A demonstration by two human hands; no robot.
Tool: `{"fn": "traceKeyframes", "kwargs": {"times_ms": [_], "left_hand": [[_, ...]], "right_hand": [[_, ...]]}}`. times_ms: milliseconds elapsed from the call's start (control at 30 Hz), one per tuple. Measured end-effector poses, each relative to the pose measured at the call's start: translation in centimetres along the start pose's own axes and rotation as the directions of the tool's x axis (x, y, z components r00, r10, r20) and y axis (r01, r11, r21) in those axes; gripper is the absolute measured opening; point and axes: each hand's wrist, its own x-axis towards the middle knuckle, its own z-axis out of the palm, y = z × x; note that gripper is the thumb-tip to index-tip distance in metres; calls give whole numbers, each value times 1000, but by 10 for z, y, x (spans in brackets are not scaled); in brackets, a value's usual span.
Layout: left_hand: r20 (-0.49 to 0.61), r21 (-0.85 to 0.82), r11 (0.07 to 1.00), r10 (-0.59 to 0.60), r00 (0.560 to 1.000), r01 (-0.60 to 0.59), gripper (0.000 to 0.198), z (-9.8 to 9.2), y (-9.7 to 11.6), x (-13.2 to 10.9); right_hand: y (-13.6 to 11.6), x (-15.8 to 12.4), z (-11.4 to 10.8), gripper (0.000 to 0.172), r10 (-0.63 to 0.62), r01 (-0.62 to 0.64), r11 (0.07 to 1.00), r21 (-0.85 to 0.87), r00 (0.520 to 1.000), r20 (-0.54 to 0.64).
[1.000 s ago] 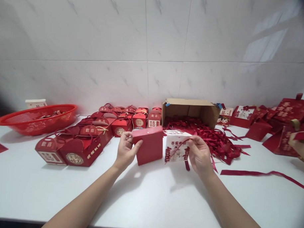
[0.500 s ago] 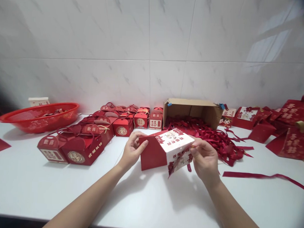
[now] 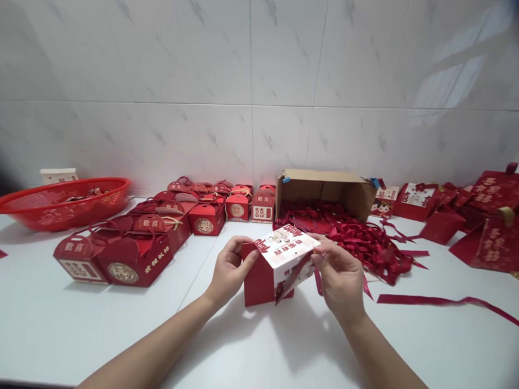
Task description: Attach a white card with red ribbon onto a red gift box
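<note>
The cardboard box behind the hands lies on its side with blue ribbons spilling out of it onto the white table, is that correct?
Not quite: in the head view the ribbons are dark red, not blue. The rest holds: the cardboard box lies on its side behind the hands and the ribbons spill from its opening onto the white table.
</note>
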Motion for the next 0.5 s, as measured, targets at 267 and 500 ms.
{"fn": "traceKeyframes", "kwargs": {"times_ms": [267,500], "left_hand": [[93,-33,999,26,995,-23,24,3,-1,-7],[122,-57,996,68,990,-61,24,6,-1,-9]], "right_hand": [[8,-9,16,10,-39,29,959,-283,999,-30],[11,-16,25,5,17,-27,967,-252,999,-40]]}}
